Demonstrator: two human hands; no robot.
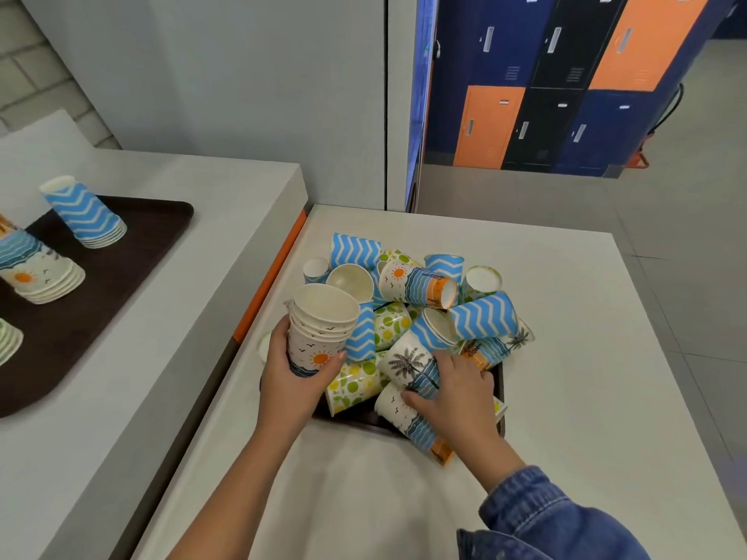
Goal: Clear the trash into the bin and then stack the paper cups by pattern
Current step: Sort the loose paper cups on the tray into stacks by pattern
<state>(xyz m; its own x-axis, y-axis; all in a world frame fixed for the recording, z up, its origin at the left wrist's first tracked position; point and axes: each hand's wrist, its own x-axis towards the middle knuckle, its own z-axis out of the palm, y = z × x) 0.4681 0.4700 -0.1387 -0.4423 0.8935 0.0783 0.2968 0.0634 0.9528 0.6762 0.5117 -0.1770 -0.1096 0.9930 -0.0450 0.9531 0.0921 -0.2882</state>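
Observation:
A heap of patterned paper cups (420, 301) lies on a dark tray (355, 418) on the white table: blue zigzag, sun-and-wave, green-dot and palm-tree ones. My left hand (295, 369) grips an upright stack of sun-and-wave cups (319, 329) at the heap's left edge. My right hand (452, 390) rests on the near side of the heap, fingers wrapped around a palm-tree cup (412, 363), above a lying sun-and-wave cup (408, 422).
On the left counter a second dark tray (121, 276) carries an inverted blue zigzag stack (87, 214), a sun-and-wave stack (34, 268) and a green stack (8, 341) at the frame's edge. Orange, blue and black lockers (566, 82) stand behind.

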